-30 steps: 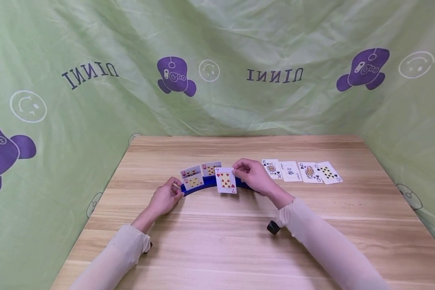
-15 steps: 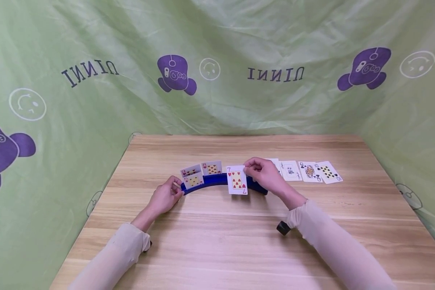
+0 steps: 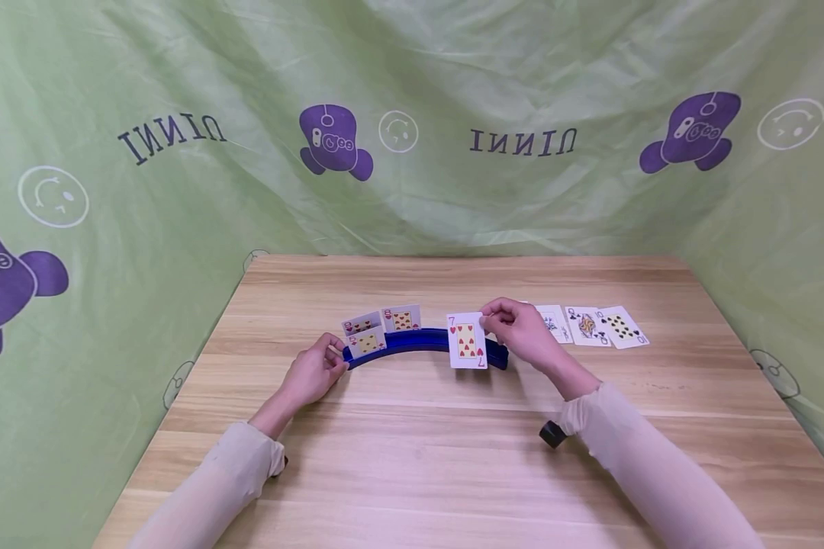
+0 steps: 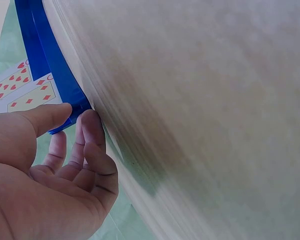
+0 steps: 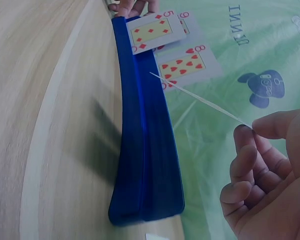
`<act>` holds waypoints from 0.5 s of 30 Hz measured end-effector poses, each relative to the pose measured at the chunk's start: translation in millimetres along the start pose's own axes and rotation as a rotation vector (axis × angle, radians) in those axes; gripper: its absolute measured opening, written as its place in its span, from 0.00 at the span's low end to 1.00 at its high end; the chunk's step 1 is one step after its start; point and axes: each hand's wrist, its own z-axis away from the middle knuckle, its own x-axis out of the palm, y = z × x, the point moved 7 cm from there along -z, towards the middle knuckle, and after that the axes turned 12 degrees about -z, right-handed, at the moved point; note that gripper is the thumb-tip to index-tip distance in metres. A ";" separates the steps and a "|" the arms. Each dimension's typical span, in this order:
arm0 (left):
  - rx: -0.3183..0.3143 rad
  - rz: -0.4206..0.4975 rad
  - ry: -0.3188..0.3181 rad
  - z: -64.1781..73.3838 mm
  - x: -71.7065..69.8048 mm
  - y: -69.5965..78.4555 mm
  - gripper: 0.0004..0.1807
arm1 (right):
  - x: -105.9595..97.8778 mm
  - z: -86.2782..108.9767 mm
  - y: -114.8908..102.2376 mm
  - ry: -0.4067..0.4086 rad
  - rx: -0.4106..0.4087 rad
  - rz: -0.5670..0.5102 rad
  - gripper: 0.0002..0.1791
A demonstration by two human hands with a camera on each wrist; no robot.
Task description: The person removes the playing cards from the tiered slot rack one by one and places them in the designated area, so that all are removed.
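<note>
A curved blue card holder [image 3: 419, 340] lies across the middle of the table. My left hand [image 3: 311, 374] pinches its left end between thumb and fingers, as the left wrist view shows. At that end stand a five of diamonds [image 3: 366, 343] in front and a red nine [image 3: 362, 323] behind it. An eight of hearts [image 3: 403, 318] stands in the rear slot, just right of them. Between thumb and fingertips, my right hand [image 3: 522, 335] holds a seven of hearts [image 3: 467, 341] by its right edge. That card is above the holder's right part, seen edge-on in the right wrist view.
Face-up cards lie at the back right: a joker [image 3: 552, 324] partly behind my right hand, a queen [image 3: 581, 328] and a black ten [image 3: 622, 328]. A green printed curtain [image 3: 412, 206] surrounds the wooden table [image 3: 412, 457] at back and sides.
My right hand has carried the seven of hearts rightward along the holder, covering the king among the loose cards. My left hand has stayed at the holder's left end.
</note>
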 end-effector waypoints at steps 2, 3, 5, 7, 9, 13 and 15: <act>0.001 0.003 0.001 0.0 0.3 -0.2 0.14 | -3.4 1.0 1.4 0.005 0.009 0.005 0.10; 0.005 0.002 0.003 -0.1 0.4 -0.2 0.14 | -5.0 1.7 2.0 0.006 0.013 0.009 0.10; 0.006 0.001 0.003 -0.2 0.5 -0.3 0.14 | -8.3 3.0 3.4 0.012 0.023 0.011 0.10; 0.002 0.000 0.002 -0.2 0.7 -0.4 0.14 | -11.9 4.3 4.3 0.017 0.024 0.007 0.11; -0.002 -0.001 0.000 -0.2 0.8 -0.7 0.14 | -15.5 5.5 5.2 0.023 0.022 0.006 0.11; -0.003 0.000 0.003 -0.2 0.6 -1.1 0.14 | -23.0 7.9 9.3 0.038 0.021 0.005 0.11; -0.003 -0.002 0.005 -0.4 0.2 -1.1 0.14 | -26.8 9.1 12.7 0.045 0.027 -0.001 0.11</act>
